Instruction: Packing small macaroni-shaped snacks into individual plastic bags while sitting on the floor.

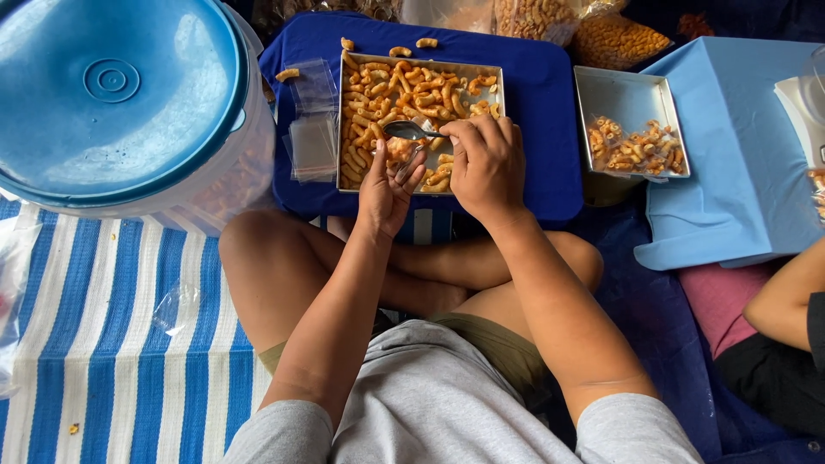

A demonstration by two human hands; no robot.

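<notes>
A metal tray (347, 110) full of orange curled snacks (388, 90) rests on a blue cloth-covered surface (537, 103) in front of my crossed legs. My right hand (485, 163) grips a metal spoon (406, 130) whose bowl lies over the snacks. My left hand (387, 193) holds a small clear plastic bag (416, 158) at the tray's near edge, with some snacks inside it, right below the spoon.
A stack of clear small bags (313, 129) lies left of the tray. A big blue-lidded tub (120, 103) stands at the left. A second tray (632, 120) with few snacks sits at the right, near another person's arm (778, 296). Large snack bags (614, 39) lie behind.
</notes>
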